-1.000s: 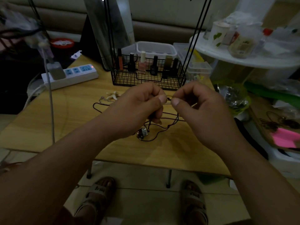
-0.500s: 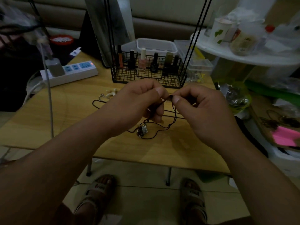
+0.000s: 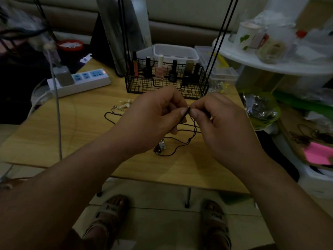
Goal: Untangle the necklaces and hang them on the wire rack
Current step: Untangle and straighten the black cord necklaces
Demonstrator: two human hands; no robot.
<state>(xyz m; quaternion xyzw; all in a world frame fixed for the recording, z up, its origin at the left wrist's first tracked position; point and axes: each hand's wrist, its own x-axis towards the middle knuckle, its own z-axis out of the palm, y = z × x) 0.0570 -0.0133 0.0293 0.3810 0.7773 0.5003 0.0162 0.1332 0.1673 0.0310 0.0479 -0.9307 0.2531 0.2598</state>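
Necklace cord [image 3: 189,140], thin and black, is held up over the middle of the wooden table [image 3: 72,134], with its loops trailing down to a small dark pendant [image 3: 160,147] that lies on the wood below the hands. The left hand [image 3: 153,120] and right hand [image 3: 221,127] meet at one spot on the cord. Each thumb and forefinger is closed to a tight pinch on it, fingertips [image 3: 184,111] almost touching, and the other fingers are curled in. This looks like the untangling step, picking at a knot or crossing, and nothing is seen hanging on the rack. A second piece, a silvery chain [image 3: 116,110] beside some pale shell-like bits [image 3: 126,103], lies on the table to the left, with a black loop running by it. I cannot tell whether that loop belongs to the held cord.

The next move probably calls for easing the pinched strands apart gently, without yanking the knot tighter, then lifting the freed loop to the wire rack [image 3: 215,42], whose top is out of view.

The rack's basket base [image 3: 137,88] stands just beyond the hands and holds a row of nail polish bottles [image 3: 159,69]. Behind it sits a white tub [image 3: 175,51] whose contents are hidden. A clear lidded box [image 3: 224,73] to the right shows yellow items inside.
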